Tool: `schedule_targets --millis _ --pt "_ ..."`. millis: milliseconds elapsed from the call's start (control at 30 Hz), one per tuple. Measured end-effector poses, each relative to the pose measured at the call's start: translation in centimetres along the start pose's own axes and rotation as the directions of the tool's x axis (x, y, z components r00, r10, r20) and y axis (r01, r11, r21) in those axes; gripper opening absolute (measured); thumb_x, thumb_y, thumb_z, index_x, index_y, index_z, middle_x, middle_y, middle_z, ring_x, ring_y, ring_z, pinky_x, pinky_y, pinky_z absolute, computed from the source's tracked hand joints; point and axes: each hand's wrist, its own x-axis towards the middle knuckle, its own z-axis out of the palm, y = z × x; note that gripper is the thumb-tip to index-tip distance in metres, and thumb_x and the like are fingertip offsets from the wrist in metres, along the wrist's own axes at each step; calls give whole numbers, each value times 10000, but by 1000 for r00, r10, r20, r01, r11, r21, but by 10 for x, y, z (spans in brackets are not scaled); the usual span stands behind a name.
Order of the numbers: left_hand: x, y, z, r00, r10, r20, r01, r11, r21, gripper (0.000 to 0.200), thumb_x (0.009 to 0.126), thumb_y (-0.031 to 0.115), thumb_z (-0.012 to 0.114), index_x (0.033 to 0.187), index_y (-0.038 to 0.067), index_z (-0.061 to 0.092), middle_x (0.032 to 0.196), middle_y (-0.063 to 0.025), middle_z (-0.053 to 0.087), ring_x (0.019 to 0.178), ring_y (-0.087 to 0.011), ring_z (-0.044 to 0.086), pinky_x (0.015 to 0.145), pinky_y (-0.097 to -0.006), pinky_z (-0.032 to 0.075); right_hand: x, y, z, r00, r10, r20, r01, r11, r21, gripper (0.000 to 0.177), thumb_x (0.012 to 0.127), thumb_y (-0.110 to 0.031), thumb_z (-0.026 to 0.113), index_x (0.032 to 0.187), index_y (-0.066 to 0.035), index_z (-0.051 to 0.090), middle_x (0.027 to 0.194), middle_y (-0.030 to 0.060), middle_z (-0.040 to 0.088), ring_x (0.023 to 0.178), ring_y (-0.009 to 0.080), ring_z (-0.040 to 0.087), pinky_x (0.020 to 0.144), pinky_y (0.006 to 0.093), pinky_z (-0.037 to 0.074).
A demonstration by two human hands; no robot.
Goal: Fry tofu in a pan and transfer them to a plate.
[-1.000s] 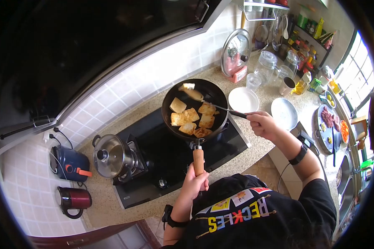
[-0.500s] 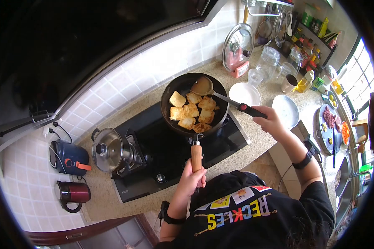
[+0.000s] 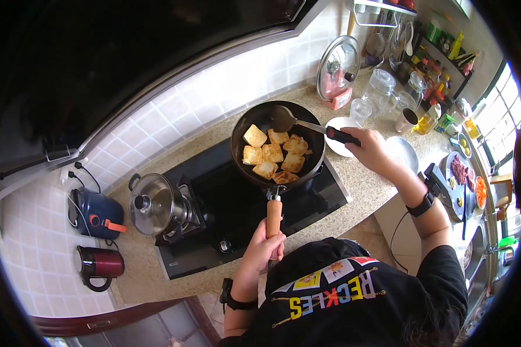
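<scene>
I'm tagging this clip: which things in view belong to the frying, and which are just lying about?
In use:
frying pan, its handle in the left hand;
spatula, in the right hand;
food pieces in the pan;
black hob beneath.

Seemingly just lying about:
lidded pot;
red kettle;
blue appliance;
glass jugs.

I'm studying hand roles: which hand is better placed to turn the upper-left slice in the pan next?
Probably the right hand: it holds the spatula, whose head is over the pan near that slice. The left hand holds the pan's wooden handle.
</scene>
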Motion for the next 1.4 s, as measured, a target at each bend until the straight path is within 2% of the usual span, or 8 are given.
schedule_targets --millis 167,300,467,800,900,1100,1333,1400 --pt "1 2 -7 1000 -3 19 3 1000 -3 463 832 12 548 1272 41 406 787 -38 502 524 -93 514 425 -240 441 12 20 31 958 -270 -91 268 963 -34 324 781 -66 620 1105 -64 622 806 183 615 761 357 616 685 437 490" --pt "-1 7 -9 999 -31 20 31 999 11 465 839 17 553 1280 46 407 805 -36 503 527 -93 517 428 -239 440 1 16 51 960 -257 112 281 885 -371 471 833 -56 521 1301 -46 460 804 160 573 696 325 624 638 403 521" --pt "-2 5 -11 998 -45 38 45 999 14 461 842 16 549 1279 44 404 812 -35 504 534 -90 518 429 -234 436 -7 12 56 968 -223 119 252 875 -413 463 831 -56 531 1288 -21 461 792 145 580 668 294 630 622 378 528" --pt "0 6 -6 998 -58 40 53 994 97 462 851 30 548 1280 62 381 805 -23 492 543 -82 516 443 -225 446 2 22 51 970 -227 87 214 967 139 417 798 -73 621 1202 3 554 819 198 655 775 330 657 698 396 511" --pt "0 2 -7 998 -55 40 50 993 104 464 851 36 551 1281 70 380 812 -21 489 547 -79 517 442 -226 447 7 26 43 965 -166 205 87 935 345 344 807 -90 634 1138 -1 614 735 137 635 624 204 594 638 321 487" --pt "0 0 -4 997 -71 17 68 988 140 476 850 27 554 1284 76 366 816 -20 482 550 -81 518 442 -225 452 -3 19 42 878 141 457 -358 828 432 346 803 -95 620 1138 -10 614 707 95 618 648 149 572 625 309 472" --pt "2 -16 -4 999 -36 16 31 967 251 461 849 33 551 1259 75 342 823 -22 477 546 -85 530 438 -226 453 -23 -6 46 958 24 286 -148 895 421 348 824 -95 602 1162 -14 601 686 71 592 596 131 551 563 300 456" --pt "3 -19 -2 1000 -4 4 3 957 291 418 848 36 552 1206 70 339 808 -26 479 534 -87 533 427 -226 449 -23 -7 44 920 98 378 -310 771 556 365 845 -89 582 1200 -3 571 662 45 554 544 108 504 503 273 413"
